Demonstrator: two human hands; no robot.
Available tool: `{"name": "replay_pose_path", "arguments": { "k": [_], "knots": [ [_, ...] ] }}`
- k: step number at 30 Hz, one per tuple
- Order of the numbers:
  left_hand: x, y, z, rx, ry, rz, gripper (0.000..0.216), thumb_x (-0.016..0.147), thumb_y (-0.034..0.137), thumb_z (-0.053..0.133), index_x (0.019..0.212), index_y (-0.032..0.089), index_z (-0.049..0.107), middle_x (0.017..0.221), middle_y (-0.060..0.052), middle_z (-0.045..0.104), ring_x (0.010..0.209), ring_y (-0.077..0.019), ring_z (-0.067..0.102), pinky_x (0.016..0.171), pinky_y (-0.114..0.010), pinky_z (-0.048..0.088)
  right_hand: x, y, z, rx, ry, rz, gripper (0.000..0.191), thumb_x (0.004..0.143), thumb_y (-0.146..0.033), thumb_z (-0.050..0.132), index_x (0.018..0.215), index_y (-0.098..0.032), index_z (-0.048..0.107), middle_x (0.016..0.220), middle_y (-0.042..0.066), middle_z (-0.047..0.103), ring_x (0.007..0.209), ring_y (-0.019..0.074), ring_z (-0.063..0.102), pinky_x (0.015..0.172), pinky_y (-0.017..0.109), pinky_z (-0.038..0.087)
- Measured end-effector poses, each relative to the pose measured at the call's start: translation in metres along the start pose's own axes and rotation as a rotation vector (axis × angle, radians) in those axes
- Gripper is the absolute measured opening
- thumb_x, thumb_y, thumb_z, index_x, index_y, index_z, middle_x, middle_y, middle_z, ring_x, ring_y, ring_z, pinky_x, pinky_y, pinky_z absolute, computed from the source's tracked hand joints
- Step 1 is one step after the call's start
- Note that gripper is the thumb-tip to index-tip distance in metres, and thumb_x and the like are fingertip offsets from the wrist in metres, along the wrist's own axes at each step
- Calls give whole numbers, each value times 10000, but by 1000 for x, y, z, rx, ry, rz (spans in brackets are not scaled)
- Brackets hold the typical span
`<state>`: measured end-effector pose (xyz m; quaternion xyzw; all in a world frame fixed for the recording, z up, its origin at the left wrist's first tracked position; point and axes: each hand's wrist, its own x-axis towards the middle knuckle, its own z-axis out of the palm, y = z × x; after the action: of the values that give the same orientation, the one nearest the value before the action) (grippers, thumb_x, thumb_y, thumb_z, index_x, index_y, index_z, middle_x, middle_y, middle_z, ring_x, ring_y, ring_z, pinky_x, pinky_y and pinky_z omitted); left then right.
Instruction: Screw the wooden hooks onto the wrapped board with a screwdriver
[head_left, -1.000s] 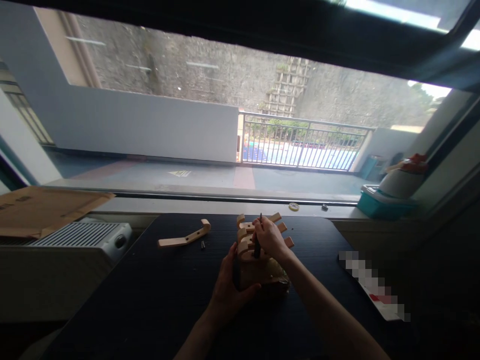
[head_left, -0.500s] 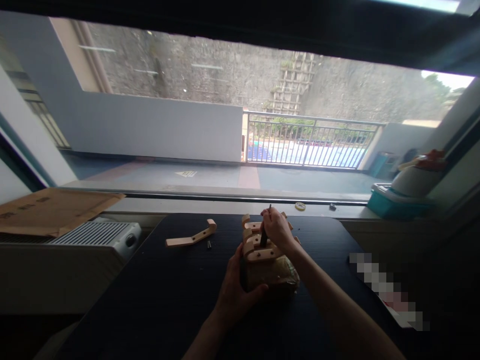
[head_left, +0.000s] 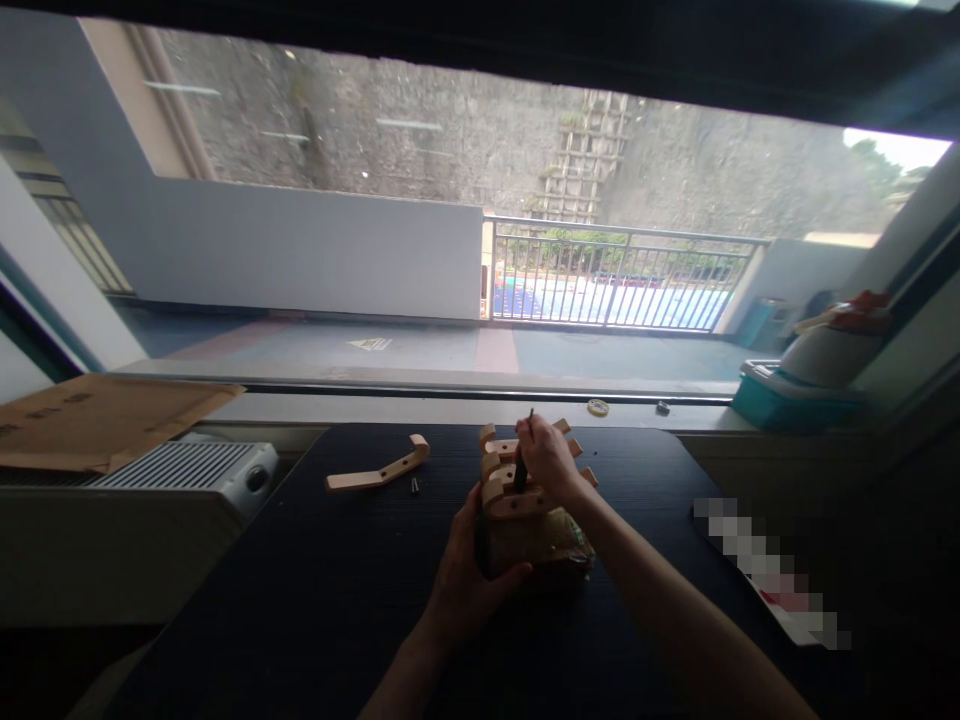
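My left hand (head_left: 465, 575) grips the near left side of a block wrapped in brown tape (head_left: 536, 545), thumb along its front and fingers on its left side. Several curved wooden hooks with screw holes lie across the block's top; the nearest hook (head_left: 517, 503) shows two dark holes. My right hand (head_left: 551, 460) is closed on a slender black tool (head_left: 520, 472), held upright with its thicker end down among the hooks. Its kind and its lower tip cannot be made out. To the left lie a loose wooden hook (head_left: 379, 475) and small screws (head_left: 414, 487).
The dark table (head_left: 300, 600) stands against a window sill (head_left: 360, 409). On the sill are a tape roll (head_left: 598, 408), a small dark object (head_left: 662, 408) and a teal box (head_left: 780, 400). A radiator (head_left: 195, 475) with cardboard (head_left: 112, 415) is at left; a blurred flat item (head_left: 769, 580) lies at right.
The whole view has shifted slightly. Both hands keep their holds, and the black tool stays upright among the hooks.
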<state>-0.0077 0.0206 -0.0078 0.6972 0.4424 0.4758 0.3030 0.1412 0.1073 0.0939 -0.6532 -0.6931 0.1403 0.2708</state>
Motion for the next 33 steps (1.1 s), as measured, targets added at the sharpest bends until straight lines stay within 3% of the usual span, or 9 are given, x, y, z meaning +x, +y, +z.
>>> {"name": "replay_pose_path", "arguments": {
  "k": [4,7,9,11,13,19,22,27,33],
  "knots": [
    [0,0,0,1,2,4,933,680,300,726,1417,295,154,1426,-112,331,1298,-322,363,1027,-502,368,-3,-4,-10,-65,-143,-18,418,981,-352,184,968,-160,554,891,91,662,749,153,593,618,233,368],
    [0,-1,0,5,20,22,950,678,330,731,1425,289,145,1432,-118,323,1301,-329,358,1042,-517,344,4,-7,-39,-157,-281,-39,469,973,-380,138,1064,-168,546,941,85,649,797,164,587,642,250,384],
    [0,-2,0,0,21,16,958,675,342,737,1427,283,146,1431,-123,323,1303,-330,356,1051,-526,329,8,-11,-63,-237,-428,-68,387,933,-419,292,1083,-187,562,995,76,637,804,174,580,629,258,392],
    [-1,-4,0,-12,10,5,965,674,350,740,1428,281,141,1437,-128,313,1315,-329,337,1060,-530,316,7,-16,-81,-325,-654,-86,252,824,-356,504,949,-176,628,842,50,650,684,161,578,571,249,394],
    [-1,-6,0,-23,5,14,972,674,351,743,1430,286,135,1448,-128,298,1331,-328,312,1070,-531,300,2,-24,-92,-412,-839,-102,186,748,-290,580,864,-163,652,732,29,631,594,142,559,531,243,394],
    [-2,-9,1,-8,30,49,982,673,364,744,1435,289,130,1452,-116,303,1339,-330,297,1079,-528,286,-2,-43,-92,-661,-1175,-1,378,683,-137,614,1059,-104,625,591,9,602,531,180,590,495,276,444],
    [-2,-9,1,-10,20,53,991,669,380,746,1435,284,125,1443,-119,316,1327,-327,319,1073,-517,300,-1,-51,-93,-712,-1152,-75,383,692,-77,573,1067,-103,642,670,34,635,590,173,593,529,270,436],
    [-2,-6,-1,-36,12,49,976,666,379,748,1430,284,148,1432,-113,342,1313,-329,344,1064,-506,320,-4,-66,-100,-705,-933,-309,333,730,-152,575,1040,-187,691,873,44,651,709,162,552,588,264,379],
    [-2,-3,-1,-36,24,39,969,664,385,749,1431,276,166,1446,-124,319,1330,-337,316,1063,-519,319,-10,-75,-94,-714,-787,-400,234,723,-191,618,924,-225,733,742,20,634,612,143,508,559,269,342]
  ]
}}
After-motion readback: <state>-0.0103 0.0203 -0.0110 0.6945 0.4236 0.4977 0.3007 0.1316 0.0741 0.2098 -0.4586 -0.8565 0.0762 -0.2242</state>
